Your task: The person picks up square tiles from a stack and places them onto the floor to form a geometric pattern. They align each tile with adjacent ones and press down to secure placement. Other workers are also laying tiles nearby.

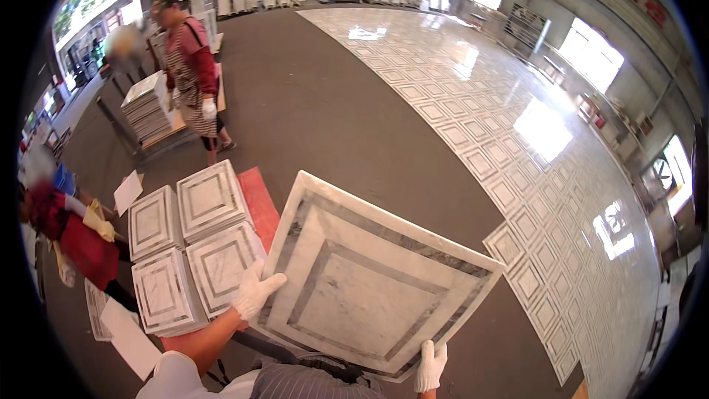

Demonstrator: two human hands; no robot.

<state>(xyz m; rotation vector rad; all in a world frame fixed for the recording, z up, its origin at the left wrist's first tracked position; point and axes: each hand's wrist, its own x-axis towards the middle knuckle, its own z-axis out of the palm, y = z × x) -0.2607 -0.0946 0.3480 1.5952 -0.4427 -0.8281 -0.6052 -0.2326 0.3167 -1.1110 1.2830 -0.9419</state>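
A large square marble tile (380,288), white with grey inlaid bands, is tilted in front of my body. My left hand (256,292), in a white glove, grips its left edge, thumb on the face and the other fingers out of sight behind. At the lower right edge my right hand (430,366), gloved too, holds the same tile. Close on my left stand stacks of matching tiles (212,202), side by side on a red base (260,203).
Patterned tiles (517,177) cover the floor on the right, beyond a dark grey floor (317,96). A person in an apron (193,74) stands by another tile stack (148,107) at the far left. A second person in red (81,240) is at the left edge, near pale boards (129,336).
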